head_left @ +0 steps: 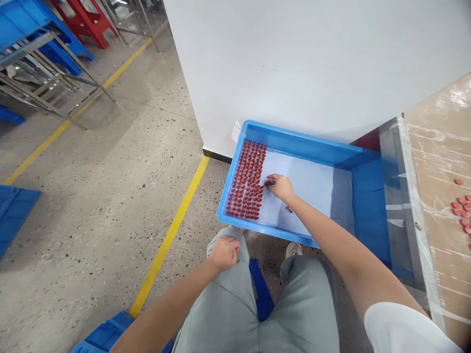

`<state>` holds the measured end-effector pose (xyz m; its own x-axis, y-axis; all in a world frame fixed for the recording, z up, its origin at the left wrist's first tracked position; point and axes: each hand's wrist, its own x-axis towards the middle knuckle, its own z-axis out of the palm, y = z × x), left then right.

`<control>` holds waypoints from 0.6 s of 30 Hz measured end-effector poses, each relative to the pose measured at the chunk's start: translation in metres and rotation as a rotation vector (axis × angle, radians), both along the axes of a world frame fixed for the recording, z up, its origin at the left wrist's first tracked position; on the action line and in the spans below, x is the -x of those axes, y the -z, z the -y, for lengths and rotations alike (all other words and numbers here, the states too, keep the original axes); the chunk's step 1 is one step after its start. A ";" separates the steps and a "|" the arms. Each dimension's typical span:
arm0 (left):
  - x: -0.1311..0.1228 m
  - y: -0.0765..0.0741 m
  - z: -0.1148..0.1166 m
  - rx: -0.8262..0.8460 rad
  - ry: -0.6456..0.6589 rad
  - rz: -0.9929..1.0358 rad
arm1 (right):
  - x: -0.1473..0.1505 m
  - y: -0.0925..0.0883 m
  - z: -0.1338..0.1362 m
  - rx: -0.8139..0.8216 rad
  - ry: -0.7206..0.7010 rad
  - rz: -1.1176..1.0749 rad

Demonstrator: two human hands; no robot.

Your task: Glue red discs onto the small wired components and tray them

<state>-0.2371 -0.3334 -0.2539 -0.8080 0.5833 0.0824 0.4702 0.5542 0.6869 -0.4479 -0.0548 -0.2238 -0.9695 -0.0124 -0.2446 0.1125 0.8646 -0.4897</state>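
The right hand (281,186) reaches into the blue tray (290,139), its fingertips pinched narrowly on a small red piece (269,183). The piece sits just at the right edge of the block of red pieces (247,181), probably held low so it lines up with the rows. The block's long axis runs away from the person, left of the grip; the held piece is too small to tell which way it points. A loose piece (289,209) lies under the wrist. The left hand (224,251) rests curled shut on the knee.
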 end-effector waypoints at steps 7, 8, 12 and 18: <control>0.000 0.001 0.000 0.000 0.001 0.014 | 0.004 -0.002 0.005 -0.018 0.006 -0.017; 0.000 0.001 0.000 -0.002 0.001 0.015 | 0.004 -0.002 0.006 -0.020 0.006 -0.019; 0.001 0.000 0.000 -0.008 -0.001 0.020 | 0.006 -0.002 0.008 -0.012 0.002 -0.019; 0.001 -0.001 0.000 -0.017 0.003 0.023 | 0.010 -0.001 0.011 0.011 -0.010 -0.018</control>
<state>-0.2384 -0.3339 -0.2532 -0.8082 0.5843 0.0731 0.4553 0.5414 0.7068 -0.4578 -0.0657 -0.2224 -0.9736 -0.0251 -0.2267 0.0946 0.8601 -0.5012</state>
